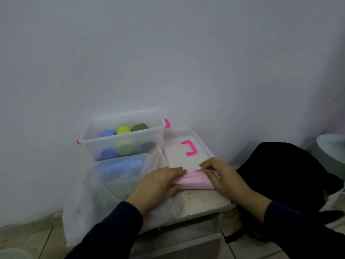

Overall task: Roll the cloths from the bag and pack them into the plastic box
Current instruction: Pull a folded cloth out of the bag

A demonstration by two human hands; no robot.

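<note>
A pink cloth, partly rolled, lies on the small white table. My left hand lies flat on its left end with straight fingers. My right hand curls its fingers over the right end of the roll. The clear plastic box with pink latches stands behind, against the wall, holding rolled cloths in blue, lime, olive and dark colours. A translucent white bag sits left of my hands, with a blue cloth and a pale green one showing through it.
The box's lid with a pink handle lies flat to the right of the box, just beyond my hands. A black bag sits on the right beside the table. A pale round object shows at the far right edge. Tiled floor lies below.
</note>
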